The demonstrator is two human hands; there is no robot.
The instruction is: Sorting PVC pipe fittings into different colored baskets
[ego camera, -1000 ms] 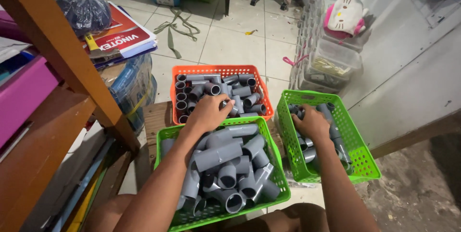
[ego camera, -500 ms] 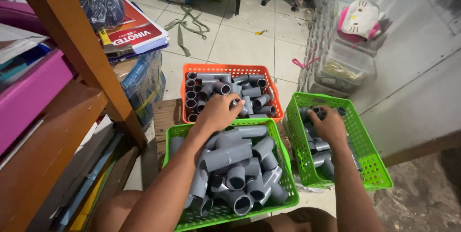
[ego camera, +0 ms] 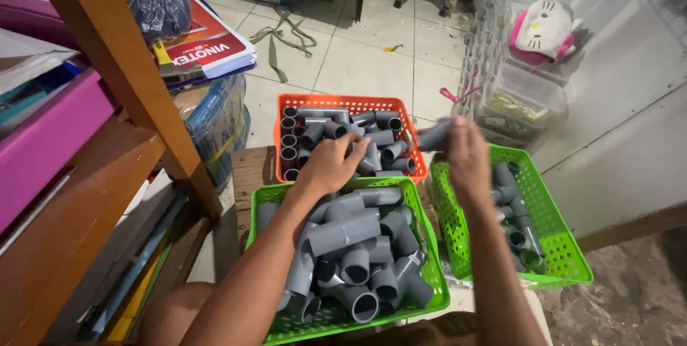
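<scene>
Three mesh baskets hold grey plastic pipe fittings. My left hand [ego camera: 333, 163] lies on the fittings at the near edge of the orange basket [ego camera: 343, 103], fingers spread over them. My right hand [ego camera: 464, 151] is lifted above the right green basket [ego camera: 554, 235] and grips a grey pipe fitting [ego camera: 434, 135], blurred by motion, beside the orange basket's right rim. The front green basket [ego camera: 418, 224] is piled with elbow and tee fittings [ego camera: 343, 231] under my left forearm.
A wooden shelf post [ego camera: 122, 67] and shelves with books and a pink box stand at the left. A wrapped blue bundle [ego camera: 215, 120] sits by the orange basket. Clear plastic containers [ego camera: 519, 99] with a pink and white toy stand at the right wall.
My right hand has come up out of the right green basket with a grey fitting and moved left toward the orange basket. My left hand has stayed on the orange basket's fittings.
</scene>
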